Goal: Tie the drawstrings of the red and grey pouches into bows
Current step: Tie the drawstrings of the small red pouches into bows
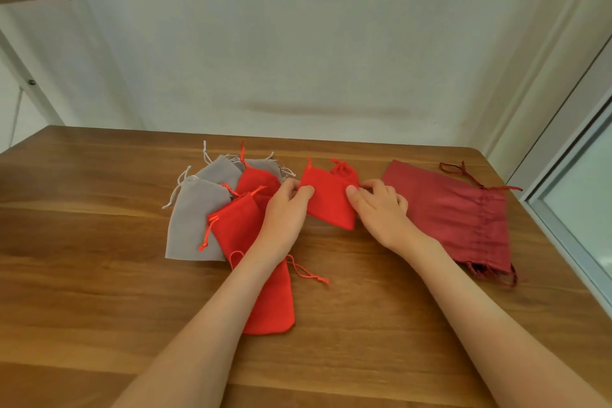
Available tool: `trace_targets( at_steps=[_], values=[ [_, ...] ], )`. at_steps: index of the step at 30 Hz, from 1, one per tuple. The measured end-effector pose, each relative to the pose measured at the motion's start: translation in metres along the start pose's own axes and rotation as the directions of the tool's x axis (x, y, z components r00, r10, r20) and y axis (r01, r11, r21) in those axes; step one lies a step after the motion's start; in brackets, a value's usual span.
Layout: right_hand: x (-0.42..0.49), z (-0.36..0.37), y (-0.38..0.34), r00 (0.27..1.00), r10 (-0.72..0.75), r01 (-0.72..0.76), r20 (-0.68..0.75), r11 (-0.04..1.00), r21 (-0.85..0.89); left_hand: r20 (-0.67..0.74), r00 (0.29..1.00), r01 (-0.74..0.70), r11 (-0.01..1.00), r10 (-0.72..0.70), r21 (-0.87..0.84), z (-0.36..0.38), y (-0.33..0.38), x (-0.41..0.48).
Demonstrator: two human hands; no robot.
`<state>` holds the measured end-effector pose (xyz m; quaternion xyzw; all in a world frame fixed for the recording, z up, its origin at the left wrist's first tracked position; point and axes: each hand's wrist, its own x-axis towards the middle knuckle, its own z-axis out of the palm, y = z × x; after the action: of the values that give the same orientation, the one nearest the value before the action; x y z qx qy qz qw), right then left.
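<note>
Near edge of the table (99, 275) is crossed by two bare forearms, both reaching toward the middle.

Left forearm is laid over a long red pouch (275, 305), which lies flat and points toward the near edge. Its loose drawstring (308, 273) is trailed on the wood just right of the arm, untied.

Small red pouch (329, 202) is held mid-table between both hands:
- left hand (284, 209): clamped on the pouch's left side, thumb on top, fingers curled under
- right hand (381, 205): clamped on the right side, thumb pressed on the fabric, other fingers curled behind
- one cord end is seen sticking up at the pouch's far left corner; no bow is seen on it

A cinched red pouch (346, 172) is seen just behind it, partly hidden.

Left of the hands, a pile toward the far edge:
- red pouch (236, 225) overlapped onto a large grey pouch (193, 219), strings loose
- another red one (256, 180) behind, partly covered
- second grey pouch (220, 170) and third grey pouch (265, 164) at the back, cords loose; whether any are knotted cannot be told

Dark red pouch (457, 215), the biggest, is laid flat near the right edge, just beside the right hand, gathered at its right end. A dark cord (463, 174) is looped on the wood toward the far right corner.
</note>
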<state>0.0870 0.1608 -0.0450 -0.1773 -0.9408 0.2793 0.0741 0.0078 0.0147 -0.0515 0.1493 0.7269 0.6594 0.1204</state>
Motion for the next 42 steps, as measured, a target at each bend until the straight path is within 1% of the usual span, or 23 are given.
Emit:
trace_targets(
  at_steps=[3,4,7,9,10,11,12,13,15,16,19,20,21,23,24,26,28,31,34,36,38,40,42],
  values=[
    [-0.004,-0.014,0.006,0.992,-0.038,0.052,-0.121,0.992,0.112,0.149,0.988,-0.043,0.999,0.04,0.019,0.0,0.004,-0.003],
    [-0.006,-0.018,0.009,0.99,-0.055,0.074,-0.133,0.987,0.14,0.202,0.978,-0.059,0.998,0.053,0.024,0.0,0.006,-0.005],
    [-0.016,-0.022,0.017,0.986,-0.11,0.131,-0.124,0.975,0.178,0.329,0.944,-0.03,1.0,0.028,0.0,0.003,0.008,-0.011],
    [-0.026,-0.021,0.016,0.983,-0.146,0.176,-0.109,0.916,0.361,0.391,0.92,0.006,0.999,-0.019,0.032,0.004,0.009,-0.012],
    [-0.031,-0.021,0.012,0.984,-0.164,0.179,-0.073,0.866,0.467,0.429,0.903,-0.016,0.997,-0.017,0.073,0.003,0.009,-0.011],
    [-0.034,-0.02,0.009,0.981,-0.188,0.18,-0.04,0.83,0.529,0.478,0.879,-0.069,0.99,0.0,0.126,0.002,0.01,-0.012],
    [-0.036,-0.019,0.007,0.977,-0.213,0.189,-0.015,0.826,0.531,0.524,0.851,-0.125,0.98,0.025,0.156,0.002,0.01,-0.012],
    [-0.036,-0.016,0.007,0.973,-0.229,0.198,0.003,0.845,0.498,0.537,0.842,-0.149,0.974,0.036,0.168,0.002,0.012,-0.014],
    [-0.034,-0.013,0.006,0.975,-0.222,0.198,0.009,0.888,0.414,0.514,0.857,-0.129,0.979,0.03,0.158,0.001,0.013,-0.016],
    [-0.033,-0.013,0.006,0.98,-0.2,0.183,-0.001,0.895,0.407,0.492,0.87,-0.123,0.981,0.035,0.147,0.001,0.012,-0.017],
    [-0.033,-0.016,0.007,0.994,-0.106,0.11,-0.035,0.883,0.457,0.41,0.908,-0.159,0.976,0.085,0.15,0.002,0.006,-0.014],
    [-0.033,-0.018,0.008,0.996,-0.08,0.093,-0.048,0.892,0.443,0.371,0.923,-0.188,0.96,0.101,0.206,0.001,0.004,-0.013],
    [-0.033,-0.018,0.01,0.996,-0.058,0.078,-0.062,0.91,0.406,0.336,0.935,-0.221,0.927,0.113,0.304,0.001,0.002,-0.012],
    [-0.032,-0.019,0.013,0.994,-0.04,0.069,-0.099,0.948,0.31,0.275,0.951,-0.268,0.827,0.144,0.494,0.001,0.0,-0.015],
    [-0.031,-0.019,0.014,0.991,-0.041,0.073,-0.125,0.962,0.264,0.236,0.956,-0.279,0.786,0.173,0.552,0.002,0.001,-0.017],
    [-0.03,-0.023,0.017,0.979,-0.043,0.082,-0.2,0.978,0.192,0.139,0.959,-0.282,0.762,0.248,0.583,0.002,0.005,-0.019],
    [-0.028,-0.03,0.023,0.959,-0.025,0.074,-0.282,0.984,0.163,0.103,0.947,-0.31,0.781,0.305,0.542,0.002,0.008,-0.02],
    [-0.028,-0.034,0.03,0.946,-0.017,0.074,-0.322,0.984,0.165,0.173,0.91,-0.407,0.732,0.377,0.547,0.004,0.008,-0.024],
    [-0.029,-0.033,0.03,0.939,-0.045,0.119,-0.341,0.972,0.2,0.227,0.909,-0.414,0.705,0.349,0.575,-0.002,0.007,-0.024],
    [-0.029,-0.034,0.029,0.933,-0.086,0.173,-0.348,0.959,0.225,0.257,0.914,-0.405,0.723,0.313,0.56,-0.007,0.006,-0.022],
    [-0.03,-0.035,0.026,0.929,-0.121,0.218,-0.349,0.942,0.254,0.3,0.904,-0.417,0.777,0.303,0.471,-0.008,0.006,-0.02],
    [-0.034,-0.035,0.019,0.937,-0.127,0.233,-0.324,0.92,0.314,0.369,0.859,-0.49,0.778,0.354,0.393,-0.004,0.005,-0.019],
    [-0.037,-0.034,0.011,0.958,-0.139,0.243,-0.253,0.861,0.446,0.429,0.805,-0.571,0.733,0.41,0.371,0.001,0.004,-0.02]
  ],
)
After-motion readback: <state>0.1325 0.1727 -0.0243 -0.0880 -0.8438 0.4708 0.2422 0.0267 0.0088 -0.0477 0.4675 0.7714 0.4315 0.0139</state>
